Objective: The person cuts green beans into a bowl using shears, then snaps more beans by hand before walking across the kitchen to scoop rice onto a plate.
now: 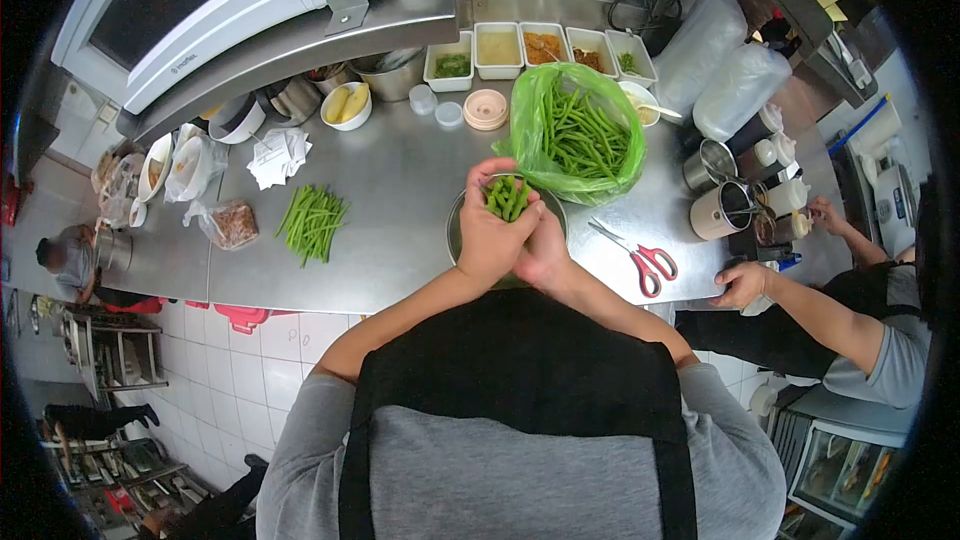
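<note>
My left hand (488,238) and my right hand (543,246) are cupped together around a bundle of green beans (507,197), whose ends point up between the fingers. Below them is a round metal bowl (454,232), mostly covered by my hands. Just behind and to the right stands an open green plastic bag (530,155) full of long green beans (583,137). A separate bunch of green beans (312,224) lies on the steel table to the left. Scissors with red handles (646,265) rest on the table to the right, apart from my hands.
White tubs (498,50) of ingredients line the back of the steel table (400,170). Metal cups and bottles (710,165) stand at the right, near a co-worker's hand (742,285) on the table edge. A microwave (210,10) sits on a shelf at upper left.
</note>
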Action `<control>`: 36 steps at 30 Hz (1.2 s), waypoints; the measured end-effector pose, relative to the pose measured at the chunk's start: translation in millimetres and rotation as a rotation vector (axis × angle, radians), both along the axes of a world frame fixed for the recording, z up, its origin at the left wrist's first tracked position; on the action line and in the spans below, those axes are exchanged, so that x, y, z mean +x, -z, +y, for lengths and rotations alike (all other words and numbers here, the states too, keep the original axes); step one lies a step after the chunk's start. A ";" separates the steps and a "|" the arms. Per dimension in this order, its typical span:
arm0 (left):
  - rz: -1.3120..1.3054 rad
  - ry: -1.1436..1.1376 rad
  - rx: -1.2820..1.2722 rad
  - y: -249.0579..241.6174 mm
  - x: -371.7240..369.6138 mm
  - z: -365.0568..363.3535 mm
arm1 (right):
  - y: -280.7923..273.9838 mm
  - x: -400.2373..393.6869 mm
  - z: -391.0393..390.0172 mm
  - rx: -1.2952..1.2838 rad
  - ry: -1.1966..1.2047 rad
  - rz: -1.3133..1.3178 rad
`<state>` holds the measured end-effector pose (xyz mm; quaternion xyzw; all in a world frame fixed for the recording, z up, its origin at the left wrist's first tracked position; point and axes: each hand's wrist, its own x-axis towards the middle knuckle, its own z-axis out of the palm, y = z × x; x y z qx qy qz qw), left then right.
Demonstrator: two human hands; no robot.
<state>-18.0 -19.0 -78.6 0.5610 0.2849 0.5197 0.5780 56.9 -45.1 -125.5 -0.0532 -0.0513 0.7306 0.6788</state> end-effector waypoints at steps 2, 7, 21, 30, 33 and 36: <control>0.035 0.017 -0.025 -11.5 -1.8 -4.1 | 5.3 1.4 4.0 0.116 -0.026 -0.015; 0.211 0.011 -0.020 10.8 -2.7 2.9 | -3.3 -2.3 1.8 -0.225 0.001 -0.026; 0.117 0.064 0.033 -12.5 -2.3 -7.7 | 1.7 -1.6 -1.8 0.018 -0.114 0.040; 0.190 0.122 0.345 -3.6 -17.0 13.0 | -31.2 -14.6 -19.7 0.085 -0.282 0.019; 0.229 0.069 0.690 -7.8 -24.4 10.1 | -37.6 -14.8 -12.9 0.122 -0.228 -0.146; 0.338 0.000 0.830 -4.8 -34.5 4.6 | -39.8 -4.1 -16.6 0.088 -0.204 -0.098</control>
